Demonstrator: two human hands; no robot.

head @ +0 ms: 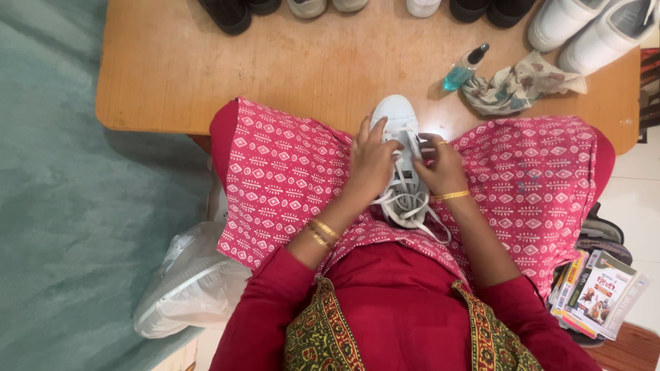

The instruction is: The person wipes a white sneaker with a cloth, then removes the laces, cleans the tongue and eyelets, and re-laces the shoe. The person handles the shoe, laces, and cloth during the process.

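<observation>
A white sneaker (397,117) lies in my lap between my knees, toe pointing toward the wooden table (309,62). My left hand (370,161) grips its left side, fingers over the upper. My right hand (441,168) presses on its right side and pinches the white laces (405,200) near the tongue. Loose lace loops hang over the heel end toward my body. Gold bangles sit on both wrists.
On the table stand a small blue spray bottle (462,69) and a crumpled patterned cloth (515,86). Several shoes line the far edge, with a white pair (591,27) at the right. A plastic-wrapped bundle (189,282) lies on the left floor; booklets (598,292) lie right.
</observation>
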